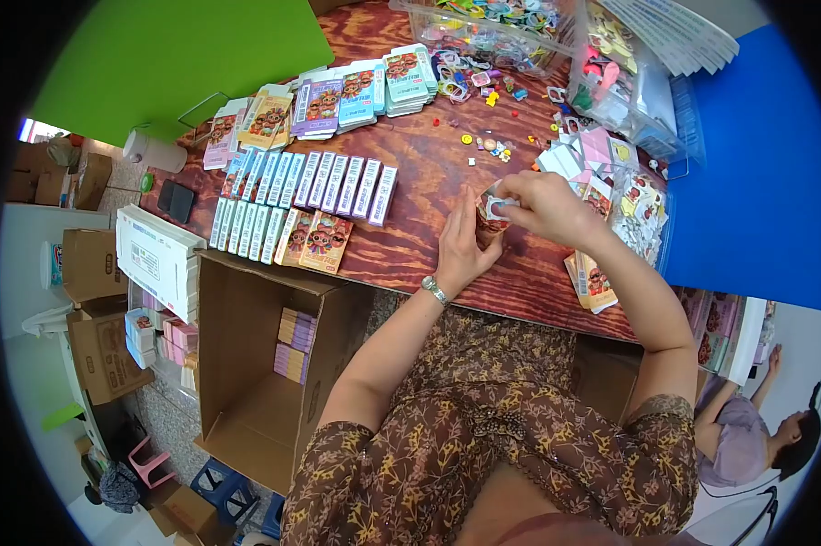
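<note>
My left hand [466, 244] is wrapped round a small upright printed carton [489, 224] near the table's front edge. My right hand [549, 206] is closed, its fingertips pressed together at the carton's top, where something pale shows; what they pinch is too small to make out. Right of the hands lie pale flat cards [585, 156] and a heap of small white and yellow pieces [642, 207]. Flattened orange cartons [592, 284] lie by my right forearm. To the left stand rows of upright filled-out cartons [347, 186], with two orange ones [325, 242] lying face up.
Stacks of flat cartons [360, 93] line the table's back. Clear bins of small trinkets [492, 41] stand behind loose charms. A large open cardboard box [246, 400] adjoins the table's front left. A green board [183, 59] and a blue board [760, 173] flank it. Another person [747, 432] is at far right.
</note>
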{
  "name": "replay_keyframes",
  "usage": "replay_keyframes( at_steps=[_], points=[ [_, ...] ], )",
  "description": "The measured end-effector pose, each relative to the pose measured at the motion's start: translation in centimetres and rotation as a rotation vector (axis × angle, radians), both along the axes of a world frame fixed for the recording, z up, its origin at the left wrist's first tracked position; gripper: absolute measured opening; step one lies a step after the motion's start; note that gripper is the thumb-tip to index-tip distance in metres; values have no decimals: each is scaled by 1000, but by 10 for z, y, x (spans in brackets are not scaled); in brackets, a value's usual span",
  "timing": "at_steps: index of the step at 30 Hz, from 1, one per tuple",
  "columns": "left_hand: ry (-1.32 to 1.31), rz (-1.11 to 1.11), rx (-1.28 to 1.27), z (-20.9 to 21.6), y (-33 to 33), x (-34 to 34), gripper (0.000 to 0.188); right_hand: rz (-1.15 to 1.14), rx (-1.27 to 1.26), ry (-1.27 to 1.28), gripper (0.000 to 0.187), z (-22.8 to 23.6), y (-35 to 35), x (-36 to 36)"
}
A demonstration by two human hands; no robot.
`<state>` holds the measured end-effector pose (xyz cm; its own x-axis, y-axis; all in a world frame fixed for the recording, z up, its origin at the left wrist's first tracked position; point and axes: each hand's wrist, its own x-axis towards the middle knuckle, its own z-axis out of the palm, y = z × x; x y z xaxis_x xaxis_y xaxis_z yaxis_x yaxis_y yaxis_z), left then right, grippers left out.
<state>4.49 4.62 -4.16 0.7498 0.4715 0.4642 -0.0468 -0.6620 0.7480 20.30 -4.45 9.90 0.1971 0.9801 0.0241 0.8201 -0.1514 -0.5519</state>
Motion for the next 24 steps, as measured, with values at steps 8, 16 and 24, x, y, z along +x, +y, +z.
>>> replay_keyframes(
  at_steps=[8, 16, 24],
  points=[
    [-4, 41, 47, -3, -5, -4, 97, -118, 12, -243, 23, -12, -1, -23],
    [19, 52, -19, -2, -9, -2, 96, -242, 80, -319, 19, -19, -4, -30],
    [35, 80, -43, -3, -11, -1, 100, -233, 161, -436, 15, -27, 2, -41]
  ],
)
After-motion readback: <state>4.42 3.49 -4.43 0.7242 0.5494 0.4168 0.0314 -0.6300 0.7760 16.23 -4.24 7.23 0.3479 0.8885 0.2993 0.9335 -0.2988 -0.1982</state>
